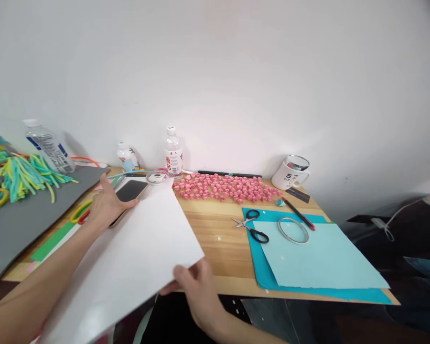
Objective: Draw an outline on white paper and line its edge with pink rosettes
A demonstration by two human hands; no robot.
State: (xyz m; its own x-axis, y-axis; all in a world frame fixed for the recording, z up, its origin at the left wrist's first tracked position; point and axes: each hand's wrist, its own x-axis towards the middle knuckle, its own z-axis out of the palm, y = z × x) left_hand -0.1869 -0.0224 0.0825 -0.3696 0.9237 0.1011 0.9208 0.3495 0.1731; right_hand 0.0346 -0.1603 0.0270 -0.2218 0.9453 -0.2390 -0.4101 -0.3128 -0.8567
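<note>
Right grip (pixel 202 292) pinches large white paper sheet (pixel 139 248) near worktop (pixel 215 229) front edge (presumably for control); left grip (pixel 107 204) touches black rectangular phone (pixel 131 190), closure unclear.

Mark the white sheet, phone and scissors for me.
White sheet (pixel 136 248): head view, middle of its upper face.
Phone (pixel 131 190): head view, on its dark screen.
Scissors (pixel 245 223): head view, near the pivot.
</note>
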